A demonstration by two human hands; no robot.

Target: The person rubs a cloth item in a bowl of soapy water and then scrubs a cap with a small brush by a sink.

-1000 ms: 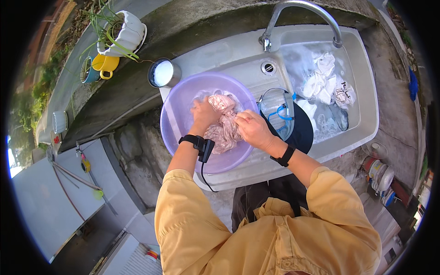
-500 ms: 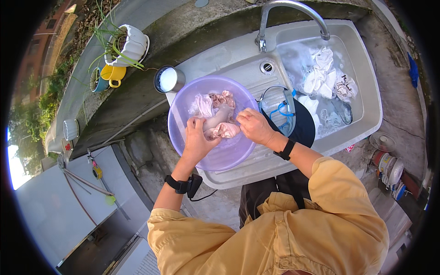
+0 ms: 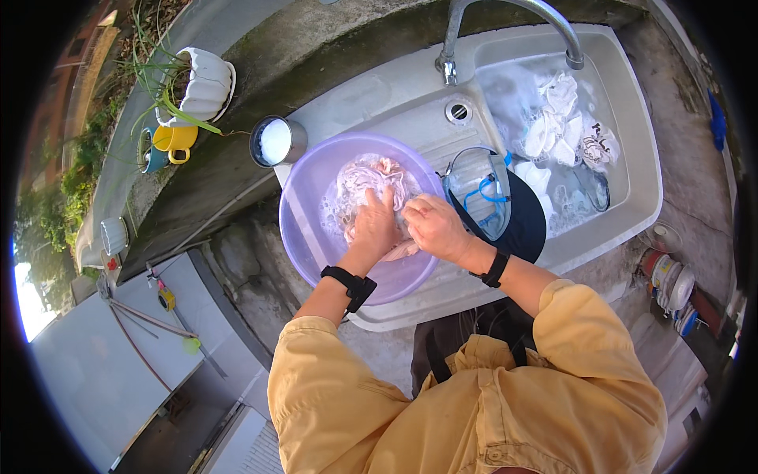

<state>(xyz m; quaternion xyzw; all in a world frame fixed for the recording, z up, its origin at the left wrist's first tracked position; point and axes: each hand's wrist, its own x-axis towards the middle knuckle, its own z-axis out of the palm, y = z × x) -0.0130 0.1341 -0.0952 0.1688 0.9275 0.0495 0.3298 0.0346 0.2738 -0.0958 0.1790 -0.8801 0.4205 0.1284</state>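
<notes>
A round purple plastic basin (image 3: 296, 245) holds soapy water and crumpled wet pale pink cloth (image 3: 371, 175). Inside it, my left hand (image 3: 375, 229) presses down on the cloth, its fingers spread over the folds. My right hand (image 3: 437, 229) is closed at the basin's right side, fingers curled tight on an edge of the cloth. Most of what lies within that grip is hidden. A strip of pink cloth (image 3: 403, 250) shows below, between the two hands. Suds cling around the cloth.
The basin stands on the drainboard of a grey sink (image 3: 643, 170), whose bowl holds sudsy water and white laundry (image 3: 557, 118). A curved faucet (image 3: 517, 4) arches above. To the right of the basin is a dark cap (image 3: 525, 225); a metal cup (image 3: 276, 142) stands at the left.
My left hand has moved right and inward, from gripping the cloth's left side to pressing on it with spread fingers. The cloth is bunched farther back. My right hand stays closed, slightly lower.
</notes>
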